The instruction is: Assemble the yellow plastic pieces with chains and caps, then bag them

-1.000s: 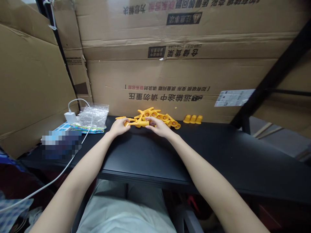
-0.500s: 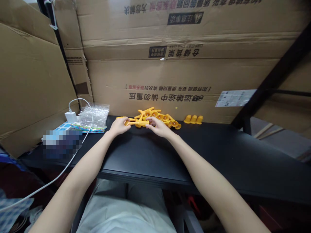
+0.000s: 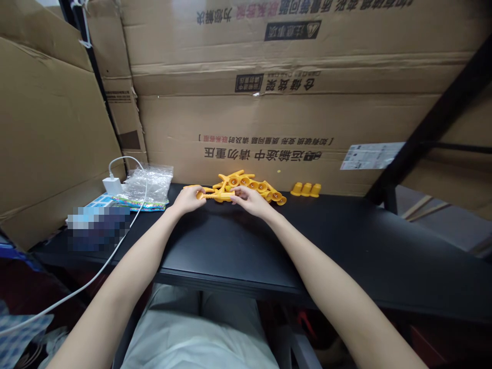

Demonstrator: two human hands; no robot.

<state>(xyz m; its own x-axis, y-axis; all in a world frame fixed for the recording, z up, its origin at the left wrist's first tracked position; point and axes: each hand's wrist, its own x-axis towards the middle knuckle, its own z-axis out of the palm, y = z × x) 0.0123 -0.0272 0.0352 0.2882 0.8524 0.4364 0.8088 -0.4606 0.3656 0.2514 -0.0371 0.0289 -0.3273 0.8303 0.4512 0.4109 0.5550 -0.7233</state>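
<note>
Between my two hands lies a yellow plastic piece (image 3: pixel 226 197) with a thin stem and a thicker sleeve-like end. My left hand (image 3: pixel 191 200) is closed around its left part, where a round cup-shaped end (image 3: pixel 200 195) shows by the fingers. My right hand (image 3: pixel 248 200) pinches its right end between thumb and fingers. Just behind the hands, a heap of similar yellow plastic pieces (image 3: pixel 255 186) lies against the cardboard, several with their round hollow ends facing me. The fingers hide part of the held piece.
Three yellow plastic caps (image 3: pixel 306 189) stand in a row on the black table (image 3: pixel 346 241). To the left are clear plastic bags (image 3: pixel 148 184), a white charger (image 3: pixel 111 184) and its cable (image 3: pixel 132 220). Cardboard (image 3: pixel 269 118) walls the back; a black post (image 3: pixel 426 123) rises at right.
My right hand's fingers have shifted slightly around the end of the yellow plastic piece. Everything else stays in place.
</note>
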